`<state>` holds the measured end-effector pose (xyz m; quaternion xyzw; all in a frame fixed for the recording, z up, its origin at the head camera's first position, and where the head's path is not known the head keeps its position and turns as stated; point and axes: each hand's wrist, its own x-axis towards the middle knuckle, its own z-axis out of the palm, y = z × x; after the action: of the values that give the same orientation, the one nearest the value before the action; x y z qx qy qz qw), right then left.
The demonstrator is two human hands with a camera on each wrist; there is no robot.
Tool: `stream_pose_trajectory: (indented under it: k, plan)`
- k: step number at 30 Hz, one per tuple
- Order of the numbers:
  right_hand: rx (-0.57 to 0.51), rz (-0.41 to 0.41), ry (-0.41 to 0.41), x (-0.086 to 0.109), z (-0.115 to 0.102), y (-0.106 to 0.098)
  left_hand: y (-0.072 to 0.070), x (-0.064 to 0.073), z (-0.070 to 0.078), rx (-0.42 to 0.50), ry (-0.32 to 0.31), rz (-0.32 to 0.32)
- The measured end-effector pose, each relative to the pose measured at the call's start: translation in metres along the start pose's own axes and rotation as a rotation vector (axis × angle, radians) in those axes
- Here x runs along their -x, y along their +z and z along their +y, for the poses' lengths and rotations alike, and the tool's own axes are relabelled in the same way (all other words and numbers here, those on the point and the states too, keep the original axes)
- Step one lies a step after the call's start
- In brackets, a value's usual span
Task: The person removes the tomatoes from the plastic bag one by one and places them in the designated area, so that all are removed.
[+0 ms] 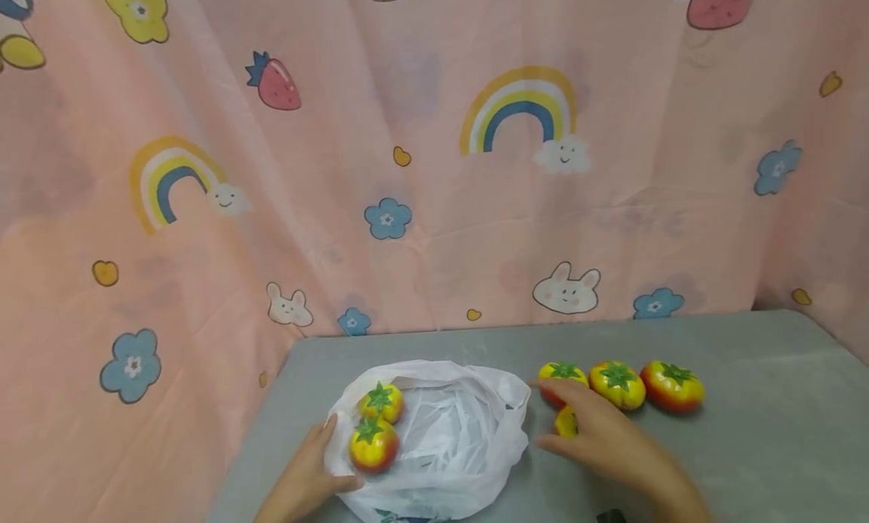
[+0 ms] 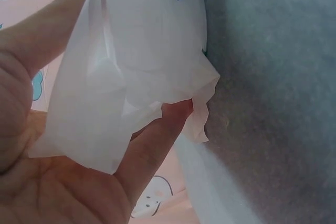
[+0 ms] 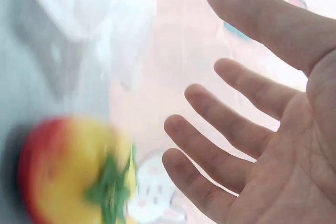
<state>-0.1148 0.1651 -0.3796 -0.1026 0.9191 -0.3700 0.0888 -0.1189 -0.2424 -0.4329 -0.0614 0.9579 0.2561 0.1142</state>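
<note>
A white plastic bag [image 1: 468, 500] stands with its mouth spread wide, and two red-and-yellow tomatoes with green tops lie at its left side, the nearer tomato [image 1: 373, 446] below the farther tomato [image 1: 382, 402]. My left hand [image 1: 305, 466] holds the bag's left rim, thumb toward the front; in the left wrist view the plastic [image 2: 142, 40] lies between thumb and fingers. My right hand [image 1: 600, 436], fingers spread and holding nothing, hovers beside a partly covered tomato [image 1: 566, 422]. In the right wrist view a blurred tomato [image 3: 73, 171] sits apart from the fingers [image 3: 210, 169].
A row of similar tomatoes lies behind my right hand: a left tomato [image 1: 562, 372], a middle tomato [image 1: 618, 383] and a right tomato [image 1: 672, 387]. All rest on the grey table [image 1: 767, 432]. A pink patterned curtain [image 1: 434, 266] hangs behind it. A small black object [image 1: 611, 516] shows at the bottom edge.
</note>
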Motion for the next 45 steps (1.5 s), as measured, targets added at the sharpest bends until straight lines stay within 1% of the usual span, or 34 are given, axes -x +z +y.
stream_pose_trajectory:
  k: [5, 7, 9, 12, 15, 18, 21, 25, 29, 31, 34, 37, 42, 45]
  plan:
    - [-0.059, 0.012, -0.122, -0.006, -0.02, 0.011, 0.001, -0.001, -0.002, -0.001, -0.007, -0.013]
    - [-0.084, 0.01, -0.129, -0.009, -0.027, 0.015, 0.001, -0.001, -0.002, -0.003, -0.004, -0.013]
    - [-0.111, 0.0, -0.103, -0.013, -0.035, 0.02, 0.001, -0.001, -0.002, -0.003, 0.008, -0.01]
    - [-0.144, -0.046, -0.074, -0.022, -0.046, 0.031, 0.001, -0.003, -0.001, 0.004, 0.017, -0.007]
    - [-0.161, -0.097, -0.102, -0.03, -0.055, 0.042, 0.001, -0.004, 0.0, -0.001, 0.018, -0.012]
    - [-0.156, -0.131, -0.169, -0.036, -0.063, 0.051, 0.002, -0.004, -0.001, 0.002, 0.024, -0.01]
    - [-0.131, -0.142, -0.228, -0.044, -0.07, 0.056, 0.002, -0.004, 0.0, 0.005, 0.029, -0.01]
    - [-0.086, -0.162, -0.272, -0.055, -0.08, 0.059, 0.001, -0.004, 0.002, -0.004, 0.016, -0.016]
    - [-0.026, -0.173, -0.321, -0.064, -0.09, 0.063, -0.001, -0.003, 0.001, -0.014, 0.026, -0.01]
    - [-0.02, -0.184, -0.341, -0.068, -0.094, 0.066, -0.002, -0.002, 0.0, -0.008, 0.037, -0.007]
    - [-0.043, -0.207, -0.347, -0.075, -0.1, 0.072, -0.003, -0.001, 0.0, -0.004, 0.033, -0.015]
    - [-0.09, -0.245, -0.35, -0.082, -0.107, 0.079, -0.003, -0.002, -0.001, 0.0, 0.03, -0.022]
    - [-0.071, -0.29, -0.346, -0.092, -0.112, 0.094, -0.003, -0.001, -0.002, 0.006, 0.056, -0.005]
    - [-0.068, -0.3, -0.317, -0.094, -0.109, 0.102, -0.002, -0.001, -0.003, -0.003, 0.082, 0.005]
